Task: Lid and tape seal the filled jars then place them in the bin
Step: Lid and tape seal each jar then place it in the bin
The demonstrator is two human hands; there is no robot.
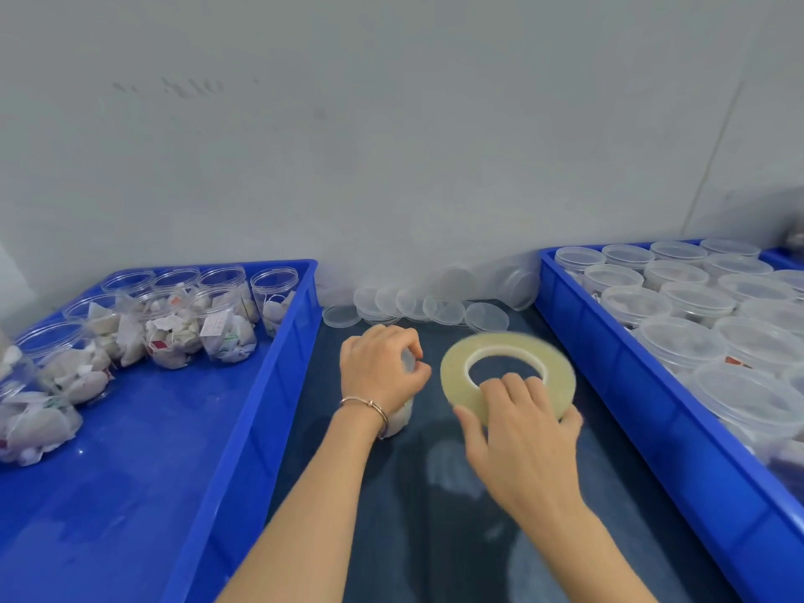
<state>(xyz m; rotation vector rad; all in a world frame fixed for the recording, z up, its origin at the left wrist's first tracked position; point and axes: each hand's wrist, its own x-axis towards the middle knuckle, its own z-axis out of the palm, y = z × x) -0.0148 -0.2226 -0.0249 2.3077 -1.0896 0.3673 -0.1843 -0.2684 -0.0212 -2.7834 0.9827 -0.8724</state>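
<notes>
1. At the centre of the head view, on the dark surface (435,537) between two blue bins, the left hand (378,367) curls its fingers (409,341) over the top of a jar (400,417), gripping it at the lid end. Most of the jar is hidden under the hand, so I cannot tell whether the lid sits square. If it is crooked, tape laid over it would likely lock in a bad seal.

2. Just right of the jar, the right hand (522,437) holds the tape roll (507,378), fingers closed on its near edge with fingertips reaching the core. The roll is tilted and blurred. A loose hold could let it slip, and no free tape end is visible, so finding it may take a moment.

3. Only the left hand steadies the jar. A hard pull on the tape could tip or spin it.

4. Loose lids (443,309) lie scattered along the wall at upper centre, close to the working spot. A sweeping hand or roll could knock them about.

5. In the left bin (243,406) at the left of the frame stand open jars (217,328) filled with packets, still waiting for lids.

6. The right bin (644,411) is crowded with lidded jars (678,341). Setting another in carelessly might topple its neighbours.
</notes>
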